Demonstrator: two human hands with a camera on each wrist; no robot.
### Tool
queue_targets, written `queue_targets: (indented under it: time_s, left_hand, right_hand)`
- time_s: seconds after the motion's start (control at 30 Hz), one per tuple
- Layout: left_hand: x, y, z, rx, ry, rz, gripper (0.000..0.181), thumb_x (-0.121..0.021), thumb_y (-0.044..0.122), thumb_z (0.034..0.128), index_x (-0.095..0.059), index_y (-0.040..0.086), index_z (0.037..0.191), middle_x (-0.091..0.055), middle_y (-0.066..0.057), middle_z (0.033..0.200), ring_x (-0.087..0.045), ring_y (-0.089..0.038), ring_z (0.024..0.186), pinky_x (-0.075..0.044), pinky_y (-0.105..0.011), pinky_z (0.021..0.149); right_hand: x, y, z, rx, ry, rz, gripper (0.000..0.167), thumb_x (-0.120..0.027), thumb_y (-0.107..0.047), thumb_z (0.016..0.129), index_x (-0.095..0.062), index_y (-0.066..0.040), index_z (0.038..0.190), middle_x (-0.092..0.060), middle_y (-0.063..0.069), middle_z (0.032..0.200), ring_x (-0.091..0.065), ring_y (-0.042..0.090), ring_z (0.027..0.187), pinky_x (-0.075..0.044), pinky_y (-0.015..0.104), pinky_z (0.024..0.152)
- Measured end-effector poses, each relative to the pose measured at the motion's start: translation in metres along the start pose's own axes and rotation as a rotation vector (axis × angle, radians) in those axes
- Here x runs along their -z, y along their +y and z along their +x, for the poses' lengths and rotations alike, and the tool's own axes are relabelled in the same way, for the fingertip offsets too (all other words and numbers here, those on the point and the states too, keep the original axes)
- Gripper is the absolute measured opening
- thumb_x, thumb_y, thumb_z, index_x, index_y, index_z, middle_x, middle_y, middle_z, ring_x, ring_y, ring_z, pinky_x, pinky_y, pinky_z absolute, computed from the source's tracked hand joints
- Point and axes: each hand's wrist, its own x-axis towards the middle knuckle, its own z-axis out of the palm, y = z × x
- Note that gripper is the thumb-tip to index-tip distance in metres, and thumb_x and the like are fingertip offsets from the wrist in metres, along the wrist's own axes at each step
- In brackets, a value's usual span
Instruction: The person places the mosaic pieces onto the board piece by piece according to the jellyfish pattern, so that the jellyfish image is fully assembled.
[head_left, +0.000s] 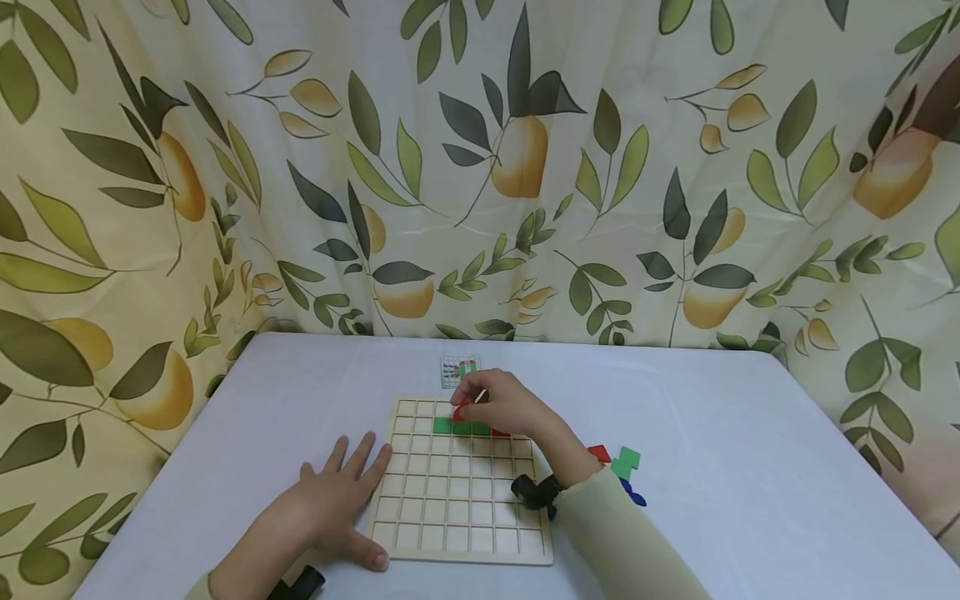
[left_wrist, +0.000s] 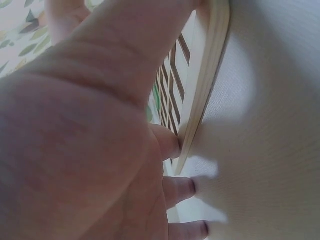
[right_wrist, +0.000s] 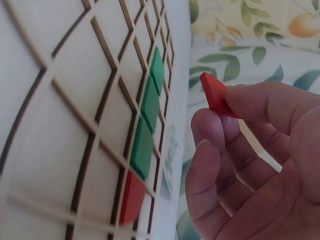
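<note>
A light wooden grid board point(head_left: 460, 510) lies on the table. My left hand point(head_left: 330, 504) is spread at its left side, fingers straight; in the left wrist view its thumb and a finger touch the board's edge. Over the far rows, my right hand point(head_left: 506, 404) pinches a small red tile point(right_wrist: 216, 94) between thumb and fingertips, lifted off the board. Several green square tiles point(right_wrist: 144, 147) sit side by side in one row of cells. At that row's right end lies another red tile point(right_wrist: 133, 200), its full outline hard to make out.
Beyond the board's far edge lies a small printed card point(head_left: 452, 368), partly behind the right hand. Loose pieces lie right of the board: a red one point(head_left: 599, 453), green ones point(head_left: 630, 457) and blue ones point(head_left: 637, 497). A patterned curtain point(head_left: 480, 250) hangs behind the white table point(head_left: 750, 467).
</note>
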Motion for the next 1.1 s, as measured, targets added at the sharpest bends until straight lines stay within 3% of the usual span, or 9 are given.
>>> queue_targets:
  time_s: [0.33, 0.73, 1.1]
  left_hand:
    - [-0.001, -0.002, 0.000, -0.013, 0.007, -0.018, 0.136, -0.079, 0.078, 0.0544, -0.022, 0.013, 0.160, -0.010, -0.019, 0.166, -0.009, -0.054, 0.148, -0.022, -0.085, 0.096]
    - [-0.002, -0.003, 0.001, 0.001, 0.003, -0.010, 0.136, -0.078, 0.079, 0.0535, -0.022, 0.015, 0.160, -0.010, -0.017, 0.167, -0.009, -0.052, 0.149, -0.022, -0.084, 0.097]
    - [-0.001, -0.002, 0.000, -0.002, 0.013, -0.004, 0.136, -0.079, 0.078, 0.0532, -0.023, 0.014, 0.160, -0.011, -0.018, 0.167, -0.009, -0.053, 0.149, -0.022, -0.084, 0.097]
  right_hand:
    - [-0.019, -0.009, 0.017, 0.040, -0.015, -0.087, 0.010, -0.072, -0.007, 0.089, -0.072, -0.007, 0.099, -0.069, -0.005, 0.086, -0.062, 0.012, 0.079, -0.051, 0.027, 0.071]
    - [-0.035, -0.018, 0.031, 0.011, -0.035, -0.154, 0.008, -0.075, -0.007, 0.087, -0.074, -0.012, 0.093, -0.070, -0.007, 0.081, -0.063, 0.009, 0.079, -0.052, 0.028, 0.074]
    - [-0.042, -0.019, 0.034, -0.021, 0.012, -0.163, 0.006, -0.073, -0.008, 0.089, -0.073, -0.014, 0.088, -0.068, -0.007, 0.080, -0.059, 0.008, 0.075, -0.050, 0.026, 0.072]
